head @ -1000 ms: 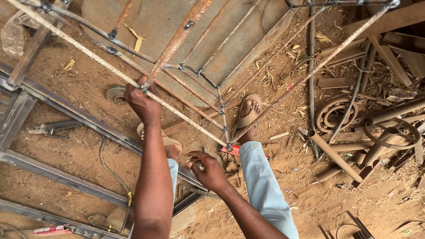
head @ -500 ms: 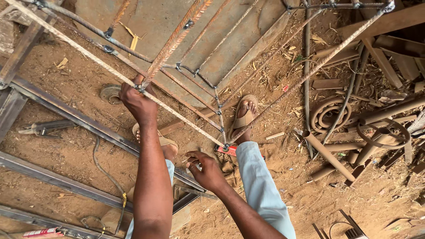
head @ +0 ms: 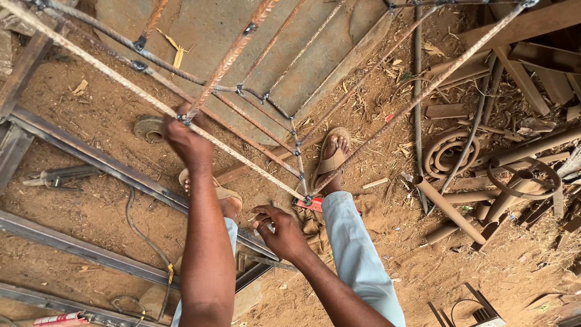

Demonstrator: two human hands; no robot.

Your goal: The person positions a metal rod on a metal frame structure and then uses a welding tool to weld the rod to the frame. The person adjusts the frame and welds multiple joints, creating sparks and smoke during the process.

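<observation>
Since the earlier pictures little has shifted: our view has swung slightly, the rebar cage (head: 290,121) sits a touch differently before us, and our right hand (head: 281,233) has crept a little nearer the cage's lower corner, while our left hand (head: 187,142) has kept its grip. The cage, the largest thing here, is a frame of ribbed rusty bars tied at the crossings, held up over the dirt floor (head: 103,127) between us and the grey metal sheet (head: 266,42). Our left hand's fingers are closed round a long bar right at a tied crossing. Our right hand hangs just below the corner joint (head: 305,198), fingers half curled and parted; we cannot tell whether they hold anything. A red-handled tool (head: 311,204) shows just beside that joint. Our sandalled foot (head: 333,158) stands on the floor beyond it.
</observation>
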